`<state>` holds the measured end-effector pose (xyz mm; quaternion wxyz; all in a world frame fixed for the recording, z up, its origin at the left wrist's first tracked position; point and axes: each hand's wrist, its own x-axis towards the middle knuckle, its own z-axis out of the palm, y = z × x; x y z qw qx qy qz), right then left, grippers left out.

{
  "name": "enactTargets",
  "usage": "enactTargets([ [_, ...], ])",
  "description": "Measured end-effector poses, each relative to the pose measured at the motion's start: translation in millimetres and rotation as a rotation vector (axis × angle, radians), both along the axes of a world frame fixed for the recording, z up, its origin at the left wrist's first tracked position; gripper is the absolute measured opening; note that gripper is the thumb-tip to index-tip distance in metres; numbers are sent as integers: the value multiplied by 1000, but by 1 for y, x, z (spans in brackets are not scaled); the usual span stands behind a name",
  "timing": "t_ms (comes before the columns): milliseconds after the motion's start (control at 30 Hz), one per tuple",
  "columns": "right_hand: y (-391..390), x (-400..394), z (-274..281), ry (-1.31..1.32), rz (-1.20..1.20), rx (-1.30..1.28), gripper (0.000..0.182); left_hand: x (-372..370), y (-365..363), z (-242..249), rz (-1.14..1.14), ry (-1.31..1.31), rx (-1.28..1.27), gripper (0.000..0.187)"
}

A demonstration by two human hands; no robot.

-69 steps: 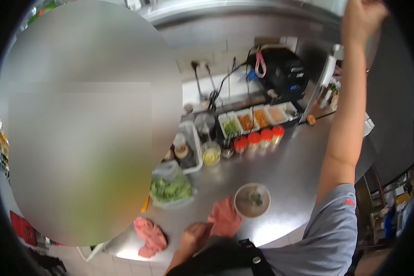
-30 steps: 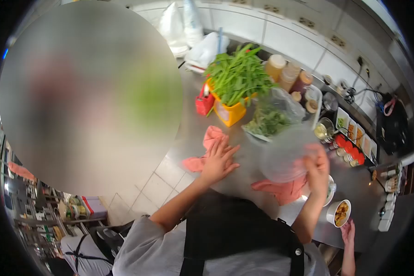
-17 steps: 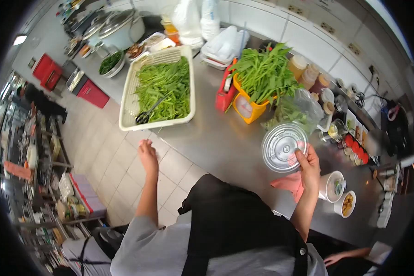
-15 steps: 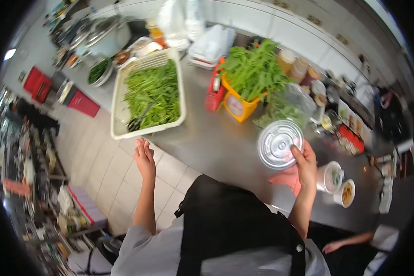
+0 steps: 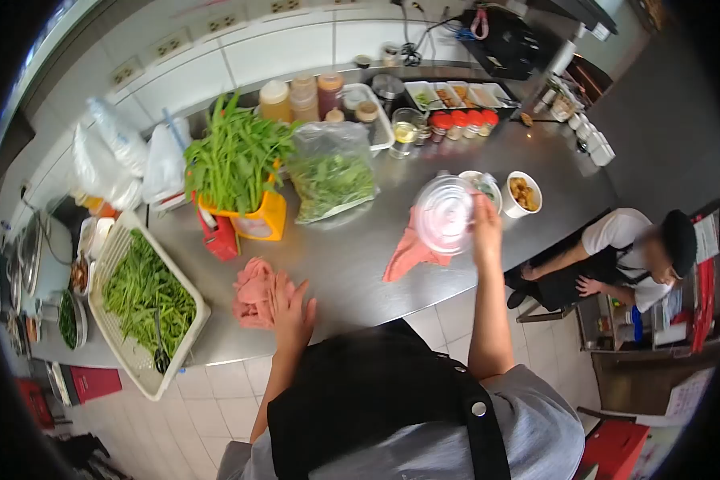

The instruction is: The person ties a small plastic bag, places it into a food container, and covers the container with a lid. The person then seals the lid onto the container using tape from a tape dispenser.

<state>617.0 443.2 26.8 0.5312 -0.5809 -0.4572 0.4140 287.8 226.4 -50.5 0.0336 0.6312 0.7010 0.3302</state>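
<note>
A round clear plastic lid (image 5: 445,216) is in my right hand (image 5: 487,232), pinched at its right edge. It hangs over a pink cloth (image 5: 413,253) on the steel counter and overlaps a white cup (image 5: 486,190) in this view. Just past the cup stands a white paper bowl (image 5: 522,194) with brown food pieces. My left hand (image 5: 294,315) has its fingers spread, right at the edge of a second, crumpled pink cloth (image 5: 254,294) near the counter's front.
To the left are a cream basket (image 5: 190,340) of cut greens with scissors and a yellow container (image 5: 262,220) of leafy stalks. A bag of greens (image 5: 332,180), sauce bottles (image 5: 275,102) and red-capped jars (image 5: 458,125) line the back. Another person (image 5: 616,256) sits at the right.
My view has swung to the right. My left hand has come over the counter to the crumpled cloth, its fingers now spread. The lid stays in my right hand, now close to the white cup.
</note>
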Motion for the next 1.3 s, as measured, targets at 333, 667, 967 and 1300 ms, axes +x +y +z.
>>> enactTargets([
  [333,86,263,-52,231,-618,102,27,58,56,25,-242,-118,5,34],
  [667,210,310,-95,-84,-195,-32,32,246,182,57,-1119,237,31,52],
  [967,194,290,-98,-677,-41,-43,24,289,257,-6,-756,840,151,59],
  [1300,44,175,-98,-682,-90,135,25,265,225,21,-623,-224,-63,39],
])
